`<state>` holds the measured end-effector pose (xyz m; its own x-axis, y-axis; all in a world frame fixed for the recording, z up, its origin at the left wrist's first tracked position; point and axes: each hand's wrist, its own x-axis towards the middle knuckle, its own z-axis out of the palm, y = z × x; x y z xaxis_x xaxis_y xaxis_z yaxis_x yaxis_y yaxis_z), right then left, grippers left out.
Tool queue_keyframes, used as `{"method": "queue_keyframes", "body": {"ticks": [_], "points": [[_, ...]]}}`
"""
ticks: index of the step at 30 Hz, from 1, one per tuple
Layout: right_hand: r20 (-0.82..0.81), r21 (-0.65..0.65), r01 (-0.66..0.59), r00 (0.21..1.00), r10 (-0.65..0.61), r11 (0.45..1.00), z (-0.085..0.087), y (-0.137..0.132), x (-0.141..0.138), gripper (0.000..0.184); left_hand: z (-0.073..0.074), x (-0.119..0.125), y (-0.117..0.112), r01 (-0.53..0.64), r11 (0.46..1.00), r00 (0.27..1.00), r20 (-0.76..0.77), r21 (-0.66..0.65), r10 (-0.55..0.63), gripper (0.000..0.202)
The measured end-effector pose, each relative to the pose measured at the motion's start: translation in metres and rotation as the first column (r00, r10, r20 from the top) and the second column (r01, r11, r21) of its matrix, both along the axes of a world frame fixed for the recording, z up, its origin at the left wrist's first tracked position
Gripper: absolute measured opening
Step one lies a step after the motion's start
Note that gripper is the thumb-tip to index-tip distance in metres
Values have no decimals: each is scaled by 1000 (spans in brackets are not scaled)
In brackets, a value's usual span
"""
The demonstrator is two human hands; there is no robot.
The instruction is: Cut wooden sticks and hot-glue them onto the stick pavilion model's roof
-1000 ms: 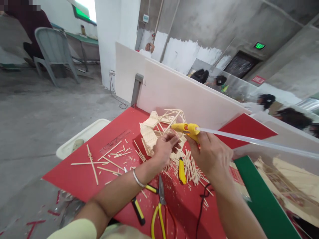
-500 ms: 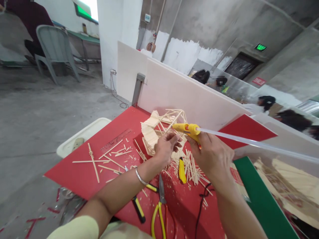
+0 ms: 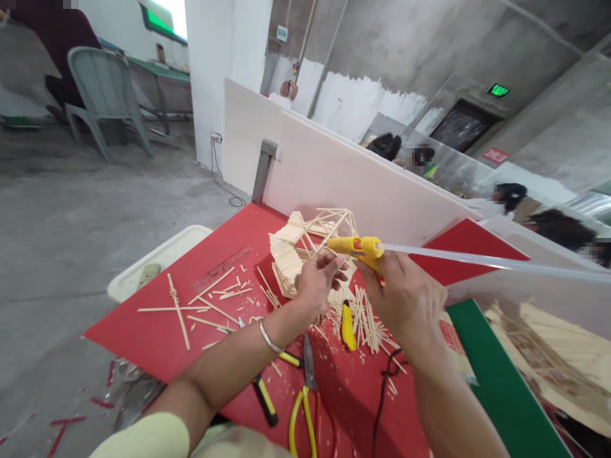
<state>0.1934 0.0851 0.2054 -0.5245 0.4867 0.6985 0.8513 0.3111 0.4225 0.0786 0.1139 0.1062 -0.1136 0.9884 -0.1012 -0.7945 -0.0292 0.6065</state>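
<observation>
My right hand [image 3: 408, 299] grips a yellow hot glue gun [image 3: 356, 247], a long clear glue stick [image 3: 477, 257] running out of its back to the right. The gun's nozzle points left, over a model built of thin wooden sticks [image 3: 289, 251]; I cannot tell whether it touches. My left hand [image 3: 321, 283] is at the model's near side, fingers pinched together below the nozzle. What lies between those fingertips is hidden. A yellow utility knife [image 3: 349, 327] and a pile of loose wooden sticks [image 3: 367, 321] lie just nearer to me.
Yellow-handled pliers [image 3: 305, 394], another black-and-yellow tool [image 3: 265, 397] and a black cord [image 3: 382, 394] lie on the red tabletop [image 3: 229, 235]. Cut sticks and a clear ruler [image 3: 222, 267] are at left. White panels [image 3: 363, 172] rise behind; a green board [image 3: 506, 375] is at right.
The glue gun has tilted slightly, its nozzle shifting a little left and the far end of the glue stick rising. My left hand has hardly moved.
</observation>
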Motion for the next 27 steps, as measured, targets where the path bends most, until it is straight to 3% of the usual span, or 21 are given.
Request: {"method": "queue_keyframes", "body": {"ticks": [6,27], "points": [[-12,55,6,1000,-5,998,2,2,0,32,2,0,1,-9,1000,1000,-23,9,9,30],[6,10,19,1000,-19,1000,1,4,-4,34,3,1,3,-24,999,1000,18,48,23,32]]}}
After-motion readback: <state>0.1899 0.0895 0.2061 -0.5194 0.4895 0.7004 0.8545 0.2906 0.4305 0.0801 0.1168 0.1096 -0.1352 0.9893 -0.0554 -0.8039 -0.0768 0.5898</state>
